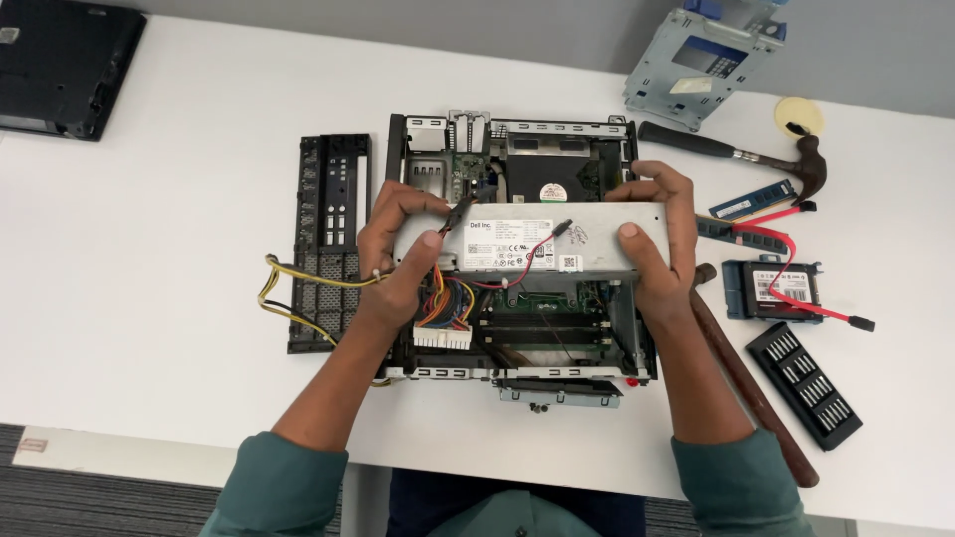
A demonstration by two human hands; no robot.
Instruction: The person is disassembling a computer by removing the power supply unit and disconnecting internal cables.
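An open small desktop computer case (617, 343) lies on the white table. Both hands hold a long grey power supply unit (597, 244) above the case's middle. My left hand (403, 249) grips its left end, thumb under, fingers over the top near a bundle of coloured wires (448, 303). My right hand (662, 244) grips its right end. Yellow and black cables (284, 288) trail out to the left. A green circuit board and memory slots (542, 323) show below the unit.
A black perforated side panel (328, 239) lies left of the case. To the right are a hammer (736, 154), memory sticks (753, 202), a drive with red cable (771, 288), a screwdriver bit set (804, 383), a long wooden handle (751, 393). A metal drive cage (696, 60) sits at back; a black device (65, 65) far left.
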